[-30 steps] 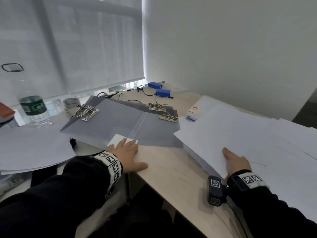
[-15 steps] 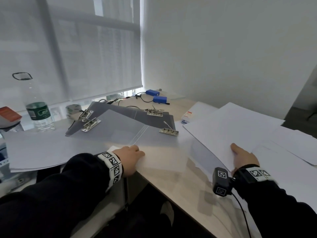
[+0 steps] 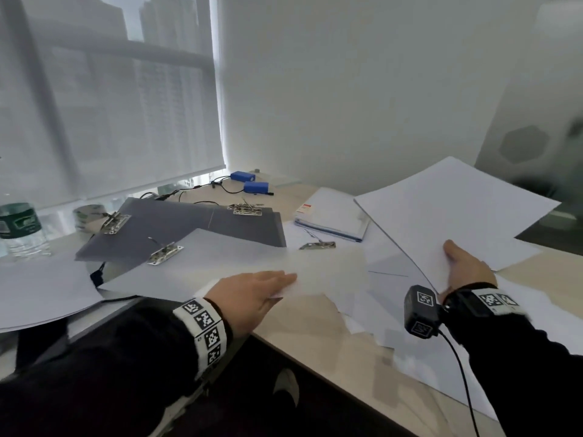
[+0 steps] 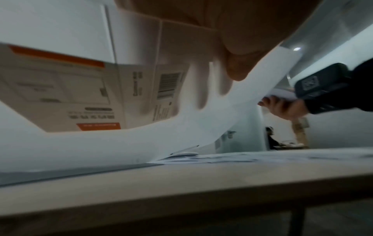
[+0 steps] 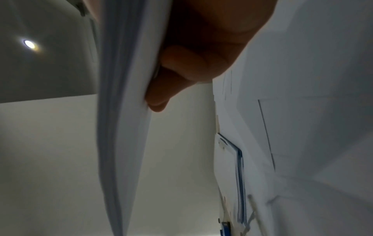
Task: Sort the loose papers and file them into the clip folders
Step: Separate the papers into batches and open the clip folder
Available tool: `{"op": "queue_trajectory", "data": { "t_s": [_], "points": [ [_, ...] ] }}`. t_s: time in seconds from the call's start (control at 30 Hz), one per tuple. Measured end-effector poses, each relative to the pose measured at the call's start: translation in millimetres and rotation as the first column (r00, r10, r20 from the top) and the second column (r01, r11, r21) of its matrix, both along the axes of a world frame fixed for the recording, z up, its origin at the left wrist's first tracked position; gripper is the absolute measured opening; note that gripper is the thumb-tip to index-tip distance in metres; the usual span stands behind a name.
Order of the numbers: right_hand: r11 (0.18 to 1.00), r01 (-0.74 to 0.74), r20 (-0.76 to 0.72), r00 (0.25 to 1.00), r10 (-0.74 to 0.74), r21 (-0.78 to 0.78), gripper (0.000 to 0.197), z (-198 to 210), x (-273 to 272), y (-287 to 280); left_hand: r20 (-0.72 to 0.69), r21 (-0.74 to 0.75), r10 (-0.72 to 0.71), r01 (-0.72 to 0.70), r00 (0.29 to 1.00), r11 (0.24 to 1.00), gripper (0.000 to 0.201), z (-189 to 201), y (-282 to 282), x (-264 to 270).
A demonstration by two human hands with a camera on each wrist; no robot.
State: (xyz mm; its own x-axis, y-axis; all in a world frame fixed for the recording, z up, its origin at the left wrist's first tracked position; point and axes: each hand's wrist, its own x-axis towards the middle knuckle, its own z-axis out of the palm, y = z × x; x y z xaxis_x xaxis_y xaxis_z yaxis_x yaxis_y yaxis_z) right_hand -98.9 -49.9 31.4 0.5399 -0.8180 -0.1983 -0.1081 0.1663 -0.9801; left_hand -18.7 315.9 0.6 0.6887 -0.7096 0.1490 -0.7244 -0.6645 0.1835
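Stack raised, folders to its left
The right hand pinches a stack of white sheets tilted above the desk; the left hand pinches one loose sheet just before the grey clip folders, which lie nearer it.

White, unprinted: paper stack at 2 o'clock, single sheet at 5 o'clock, loose sheets at 4 o'clock. Dark grey, plain: clip folders at 10 o'clock, with silver metal clips. Bright blue: two packs at 12 o'clock. Green label on clear bottle at 9 o'clock. White ream, red tag, blue edge. Pale beige tabletop. Black sleeves; white wristbands, black square-code pattern.
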Motion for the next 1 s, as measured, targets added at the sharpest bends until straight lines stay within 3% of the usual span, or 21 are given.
{"op": "queue_trajectory", "data": {
  "t_s": [0.13,0.27,0.33,0.37,0.43,0.53,0.6,0.67,0.77,0.87,1.0],
  "points": [
    [0.997,0.071,0.056,0.996,-0.068,-0.044,0.09,4,-27,-16,-0.036,0.168,-0.136,0.14,0.99,0.976,0.051,-19,-45,-34],
    [0.999,0.005,0.109,0.994,-0.001,-0.037,0.052,8,-60,-14,-0.116,0.316,-0.155,0.184,0.981,0.931,0.059,-34,-82,-58],
    [0.998,-0.024,0.079,0.997,0.028,-0.054,0.072,1,-73,-10,-0.155,0.359,-0.152,0.199,0.976,0.912,0.065,-35,-95,-62],
    [0.998,-0.039,0.063,0.997,0.041,-0.04,0.073,-10,-76,-12,-0.173,0.376,-0.149,0.205,0.974,0.904,0.068,-34,-99,-63],
    [0.997,-0.07,0.047,0.996,0.072,-0.03,0.054,-27,-84,-15,-0.216,0.404,-0.136,0.215,0.967,0.889,0.072,-30,-108,-65],
    [0.983,-0.185,-0.074,0.98,0.185,0.009,0.055,-45,-98,-16,-0.316,0.353,-0.082,0.197,0.945,0.915,0.052,-14,-117,-60],
    [0.973,-0.225,-0.118,0.966,0.229,0.05,0.037,-54,-104,-17,-0.405,0.243,-0.041,0.151,0.913,0.958,0.034,-1,-121,-48],
    [0.961,-0.266,-0.154,0.949,0.274,0.071,0.026,-53,-109,-11,-0.521,0.114,0.046,0.016,0.852,0.993,0.031,7,-121,-29],
    [0.951,-0.292,-0.148,0.941,0.304,0.097,0.014,-48,-113,3,-0.746,-0.046,0.137,-0.256,0.652,0.966,0.028,8,-123,1],
    [0.946,-0.285,-0.111,0.946,0.304,0.156,0.024,-30,-108,28,-0.879,-0.145,0.103,-0.466,0.466,0.873,0.026,5,-128,25],
    [0.932,-0.31,-0.088,0.94,0.331,0.189,0.034,-24,-94,40,-0.939,-0.152,0.071,-0.587,0.338,0.795,0.018,0,-140,45]
  ]
}}
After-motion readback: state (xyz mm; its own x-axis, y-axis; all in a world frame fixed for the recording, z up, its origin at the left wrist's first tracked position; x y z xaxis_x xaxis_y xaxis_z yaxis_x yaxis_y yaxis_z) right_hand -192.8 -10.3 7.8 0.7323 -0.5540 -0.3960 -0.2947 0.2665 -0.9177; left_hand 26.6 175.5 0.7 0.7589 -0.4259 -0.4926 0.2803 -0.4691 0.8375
